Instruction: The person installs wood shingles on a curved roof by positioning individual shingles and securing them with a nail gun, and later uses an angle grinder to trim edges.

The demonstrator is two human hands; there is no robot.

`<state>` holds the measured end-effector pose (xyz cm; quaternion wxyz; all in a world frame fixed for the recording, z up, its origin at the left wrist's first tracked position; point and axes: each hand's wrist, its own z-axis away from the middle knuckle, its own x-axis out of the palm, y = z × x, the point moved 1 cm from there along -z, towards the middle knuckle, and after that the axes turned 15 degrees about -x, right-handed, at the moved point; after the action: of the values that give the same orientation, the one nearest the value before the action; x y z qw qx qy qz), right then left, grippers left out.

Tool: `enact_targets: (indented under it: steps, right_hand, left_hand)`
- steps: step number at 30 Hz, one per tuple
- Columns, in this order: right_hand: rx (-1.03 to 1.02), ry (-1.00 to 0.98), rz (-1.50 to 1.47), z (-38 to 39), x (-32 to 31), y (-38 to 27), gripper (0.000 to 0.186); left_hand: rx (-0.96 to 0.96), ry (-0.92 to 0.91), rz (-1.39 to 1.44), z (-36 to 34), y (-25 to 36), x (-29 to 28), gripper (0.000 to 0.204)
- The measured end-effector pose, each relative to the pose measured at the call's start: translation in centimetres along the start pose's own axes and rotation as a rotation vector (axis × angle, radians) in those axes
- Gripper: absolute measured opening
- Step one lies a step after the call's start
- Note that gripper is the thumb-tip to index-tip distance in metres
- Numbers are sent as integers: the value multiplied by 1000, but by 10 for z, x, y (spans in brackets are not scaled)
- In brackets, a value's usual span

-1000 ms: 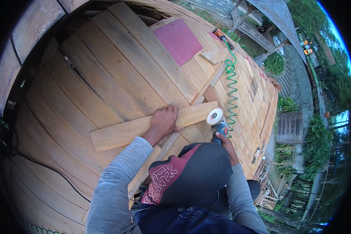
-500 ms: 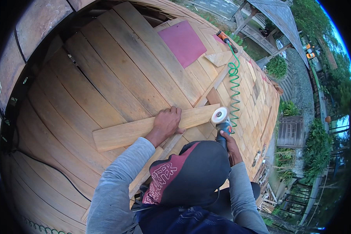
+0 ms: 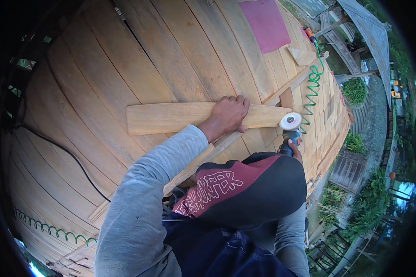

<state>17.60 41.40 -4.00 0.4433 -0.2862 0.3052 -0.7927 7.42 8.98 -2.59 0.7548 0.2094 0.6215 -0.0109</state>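
Just right of the middle of a pale wooden board [image 3: 171,118], the left hand [image 3: 229,113] grips it, fingers bent over the far edge, thumb at the near one. The right hand [image 3: 296,151], partly hidden by the hood [image 3: 263,194], wraps around an angle grinder [image 3: 290,137], whose disc [image 3: 289,123] sits at the board's right end; whether they touch cannot be told. The board lies across wider planks [image 3: 138,74], its long axis running left to right. Beyond, a green coiled hose [image 3: 314,77] leads to an orange-and-black tool [image 3: 309,33].
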Motion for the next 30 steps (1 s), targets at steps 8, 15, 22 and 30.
enact_targets:
  steps: [8,15,22,30]
  right_hand:
    - [4,14,22,-8,0,-11,43]
    - [-17,60,20,-10,6,-29,42]
    - [-29,18,85,-6,15,-18,40]
    - [-204,72,-121,2,6,-12,47]
  left_hand:
    - [0,61,18,-3,0,5,72]
    - [12,47,42,-11,7,5,72]
    - [16,67,47,9,-9,3,76]
    - [71,33,58,-2,0,0,78]
